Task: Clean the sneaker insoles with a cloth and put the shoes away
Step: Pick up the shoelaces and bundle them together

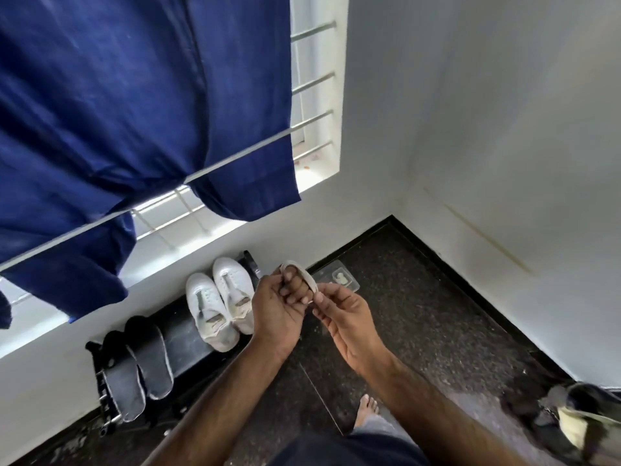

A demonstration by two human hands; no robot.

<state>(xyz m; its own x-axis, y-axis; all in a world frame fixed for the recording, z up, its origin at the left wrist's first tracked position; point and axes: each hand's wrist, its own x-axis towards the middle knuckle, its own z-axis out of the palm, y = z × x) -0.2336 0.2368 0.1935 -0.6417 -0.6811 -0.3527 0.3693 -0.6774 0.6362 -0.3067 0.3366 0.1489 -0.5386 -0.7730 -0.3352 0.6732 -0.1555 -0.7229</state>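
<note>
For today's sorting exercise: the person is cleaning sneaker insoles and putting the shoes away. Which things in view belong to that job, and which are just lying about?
Belongs to the job:
white sneakers on the black rack
dark insoles leaning on the rack
pale strip held by left hand and right hand, possibly the cloth

Just lying about:
blue cloth hanging at the window
clear plastic packet on the floor
bag by the wall

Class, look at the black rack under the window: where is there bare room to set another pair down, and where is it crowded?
Bare room shows on the black rack between the dark insoles and the white sneakers. The dark floor toward the wall corner is also open. It is crowded at the rack's right end, where both hands, left hand and right hand, hold a pale strip.
</note>
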